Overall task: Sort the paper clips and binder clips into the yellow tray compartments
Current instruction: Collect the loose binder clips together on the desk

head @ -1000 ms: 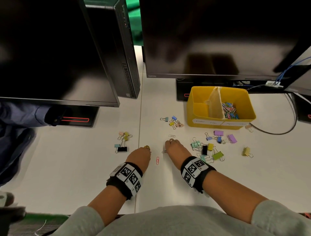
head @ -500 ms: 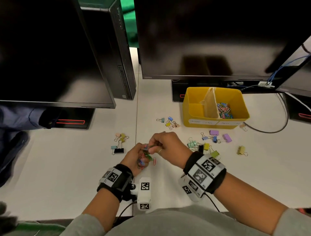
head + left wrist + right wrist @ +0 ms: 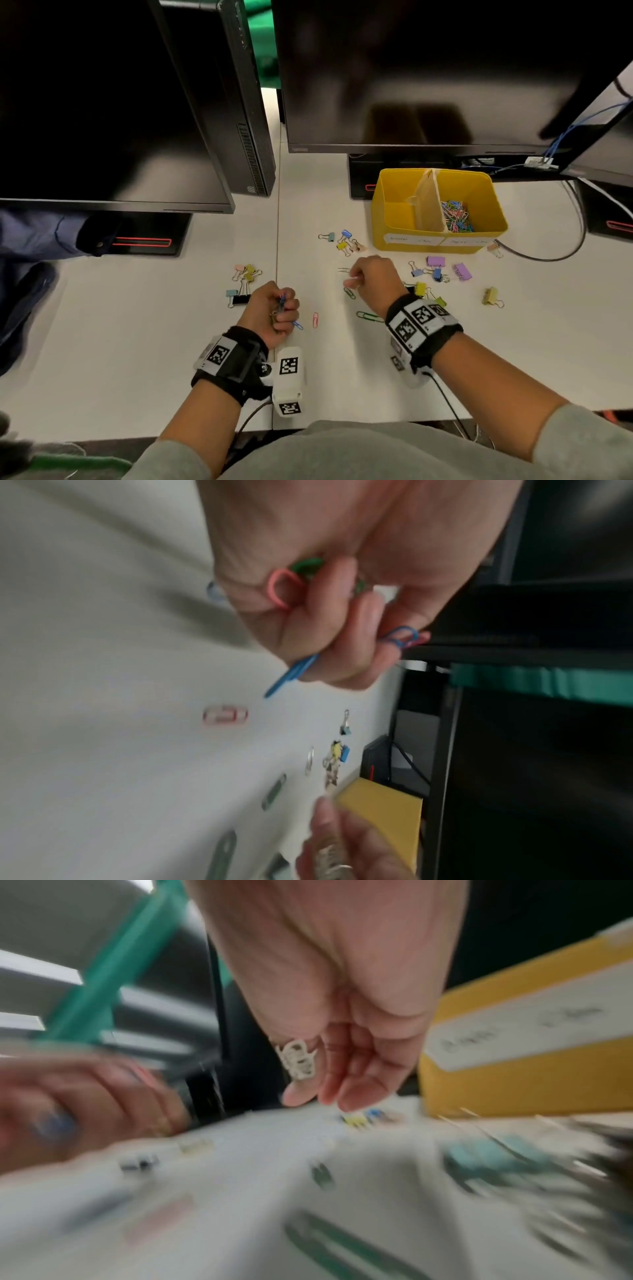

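My left hand grips a bunch of coloured paper clips in a fist just above the table; a blue clip pokes out below. My right hand hovers to its right with fingers hanging loosely and nothing in them, over a silver clip and a small green clip. A pink clip and a long green clip lie between the hands. The yellow tray stands behind; its right compartment holds paper clips.
Binder clips lie in groups: left, before the tray, right, and one alone. Two dark monitors and a computer tower overhang the back. A black cable curves right of the tray.
Half a second ago the hands met over the bunch of clips. The right hand has since drawn away to the right and forward, empty; the left still holds the bunch.
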{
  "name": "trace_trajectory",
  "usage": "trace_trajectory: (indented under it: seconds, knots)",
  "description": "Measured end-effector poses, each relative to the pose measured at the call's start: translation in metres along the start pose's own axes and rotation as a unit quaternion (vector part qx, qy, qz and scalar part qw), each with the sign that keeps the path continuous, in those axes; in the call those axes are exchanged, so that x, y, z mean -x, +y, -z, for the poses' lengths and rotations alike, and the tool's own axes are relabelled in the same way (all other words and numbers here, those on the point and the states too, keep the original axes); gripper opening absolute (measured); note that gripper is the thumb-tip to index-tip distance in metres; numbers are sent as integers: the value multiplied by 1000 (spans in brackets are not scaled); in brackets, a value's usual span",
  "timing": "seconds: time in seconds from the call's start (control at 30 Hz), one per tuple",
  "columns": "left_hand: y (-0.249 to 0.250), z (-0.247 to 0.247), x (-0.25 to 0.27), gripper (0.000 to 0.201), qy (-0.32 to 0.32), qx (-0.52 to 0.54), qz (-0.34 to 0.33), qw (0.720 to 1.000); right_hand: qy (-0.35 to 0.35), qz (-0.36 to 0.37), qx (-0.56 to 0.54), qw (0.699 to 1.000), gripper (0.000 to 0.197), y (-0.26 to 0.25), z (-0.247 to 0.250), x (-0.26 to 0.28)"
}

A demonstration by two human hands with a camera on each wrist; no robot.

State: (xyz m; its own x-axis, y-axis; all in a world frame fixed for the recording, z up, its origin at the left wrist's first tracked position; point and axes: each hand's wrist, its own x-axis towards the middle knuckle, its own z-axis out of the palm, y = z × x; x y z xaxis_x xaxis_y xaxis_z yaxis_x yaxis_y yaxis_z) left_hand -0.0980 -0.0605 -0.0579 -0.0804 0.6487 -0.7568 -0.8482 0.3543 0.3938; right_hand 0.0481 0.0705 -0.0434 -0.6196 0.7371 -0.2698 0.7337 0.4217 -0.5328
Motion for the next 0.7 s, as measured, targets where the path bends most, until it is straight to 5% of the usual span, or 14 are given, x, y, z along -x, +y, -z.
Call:
trace_trajectory:
  seconds: [0.07, 0.17, 0.37, 0.47, 0.53, 0.6, 0.7]
  knots:
    - [2, 6, 3, 26, 19, -16, -32, 999, -45, -52, 58, 996, 28, 14, -11, -6]
    - [0, 14, 2, 43, 33, -63, -58, 996, -64, -25, 49, 996, 21, 15, -24, -6]
    - [-10, 18, 4, 32, 46, -158, -58, 985, -92, 18, 134, 987, 22, 8, -30, -7]
    - [-10, 20, 7, 13, 46, -145, -46, 987, -102, 41, 101, 989, 32, 10, -28, -8]
    - [-6, 20, 8, 21, 76, -174, -63, 980, -74, 37, 49, 995, 38, 12, -25, -11]
    - [-3, 17, 14, 41, 153, -310, -108, 932, -28, 19, 20, 999, 39, 13, -23, -18]
    - [-2, 17, 26, 44, 292, -562, -199, 748, 1, -20, -7, 1000, 39, 11, -25, -30]
